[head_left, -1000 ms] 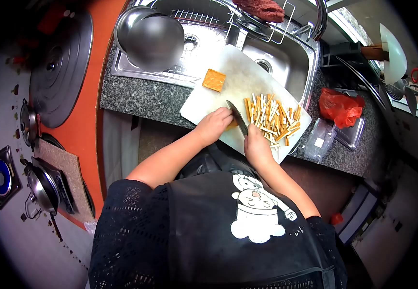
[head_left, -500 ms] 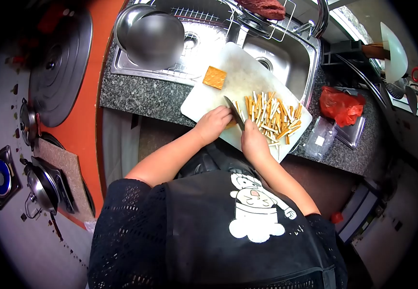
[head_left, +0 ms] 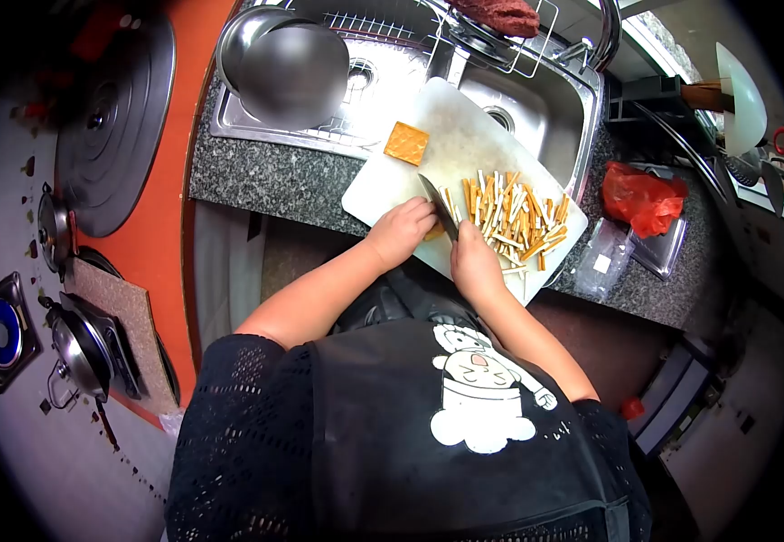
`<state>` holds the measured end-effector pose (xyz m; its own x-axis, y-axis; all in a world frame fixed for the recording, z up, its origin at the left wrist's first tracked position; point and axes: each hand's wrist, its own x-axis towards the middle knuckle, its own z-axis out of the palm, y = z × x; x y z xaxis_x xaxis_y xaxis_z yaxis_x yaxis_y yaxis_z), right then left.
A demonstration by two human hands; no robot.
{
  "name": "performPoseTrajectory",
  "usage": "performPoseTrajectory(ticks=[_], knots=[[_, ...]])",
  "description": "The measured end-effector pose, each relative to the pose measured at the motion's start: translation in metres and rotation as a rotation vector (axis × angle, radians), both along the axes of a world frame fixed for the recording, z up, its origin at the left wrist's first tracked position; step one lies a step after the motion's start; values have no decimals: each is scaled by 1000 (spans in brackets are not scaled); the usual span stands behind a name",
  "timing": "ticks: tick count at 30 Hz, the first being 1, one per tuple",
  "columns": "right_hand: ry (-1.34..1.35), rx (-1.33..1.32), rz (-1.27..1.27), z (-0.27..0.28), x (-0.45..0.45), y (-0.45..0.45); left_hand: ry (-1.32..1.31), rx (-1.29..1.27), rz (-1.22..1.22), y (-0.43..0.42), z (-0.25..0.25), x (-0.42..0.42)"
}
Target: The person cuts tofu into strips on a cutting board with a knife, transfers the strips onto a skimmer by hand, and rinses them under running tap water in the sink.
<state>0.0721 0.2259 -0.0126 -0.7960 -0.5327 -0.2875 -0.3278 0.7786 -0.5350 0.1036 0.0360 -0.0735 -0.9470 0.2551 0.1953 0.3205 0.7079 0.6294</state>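
My right hand [head_left: 478,261] is closed round the handle of a kitchen knife [head_left: 440,207], its blade pointing away from me over the white cutting board [head_left: 373,191]. Close against the blade's left side, the curled fingers of my left hand [head_left: 401,233] press on a piece of dried tofu [head_left: 434,232], mostly hidden beneath them. To the right of the knife lies a loose heap of tofu strips [head_left: 520,217], brown outside and white within. One uncut square of dried tofu [head_left: 406,144] rests near the board's far left side.
The board lies partly over the double sink [head_left: 536,117] and partly on the speckled counter [head_left: 270,185]. Metal bowls [head_left: 292,77] stand at the left basin. A red plastic bag [head_left: 642,200] and a clear package [head_left: 602,259] lie to the right.
The whole view has shifted very slightly. Both hands and the knife stay in nearly the same place on the board, and the strips look unchanged.
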Motion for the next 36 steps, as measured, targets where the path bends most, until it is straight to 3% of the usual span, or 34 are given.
performPoseTrajectory(ticks=[5,9,13,17,22,25,29,32,36], knots=[[127,-154,-73,-2,-11,-5,-12,-27,-20,-2,3,-4],[-81,43,-1,28,-5,3,22,-36,-36,-2,1,-1],[-82,57,-6,19,-1,-3,27,-16,-4,-1,-3,1],[54,-51,-8,-6,-6,-19,31,-5,22,-1,-3,2],[46,-159,-91,12,-8,-14,53,-6,-3,-6,-2,0],[-85,5,-62,30,0,-4,11,1,-11,-6,0,1],[-94,6,-48,22,7,-1,44,42,4,-6,-5,1],[25,-26,-24,-7,6,-9,20,22,14,-5,-4,2],[97,-166,-78,-6,-10,-22,2,21,-3,-8,-3,1]])
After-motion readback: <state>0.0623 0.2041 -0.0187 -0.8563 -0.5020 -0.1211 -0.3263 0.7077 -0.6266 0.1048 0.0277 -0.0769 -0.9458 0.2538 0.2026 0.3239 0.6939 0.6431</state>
